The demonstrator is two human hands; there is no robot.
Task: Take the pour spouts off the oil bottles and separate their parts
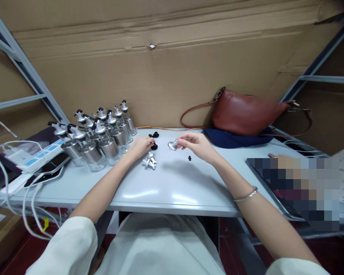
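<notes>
My right hand (195,145) is closed in a pinch on a silver pourer top (172,145), held above the table with its wide rim facing left. My left hand (142,147) reaches to a small group of black plastic parts, its fingertips together at one black cap (154,146); the grip itself is partly hidden. Another black cap (156,134) lies just beyond those fingers. Nearer to me is a small pile of white spout pieces (150,162). A tiny black piece (189,158) rests below my right hand.
Several glass-and-steel dispenser bottles (110,147) with pourer tops crowd the left side. Beyond them are a power strip (43,156) and white cables (24,198). A brown leather bag (243,112) sits on dark blue cloth (232,140) at back right. A blurred-out tray (260,183) lies right.
</notes>
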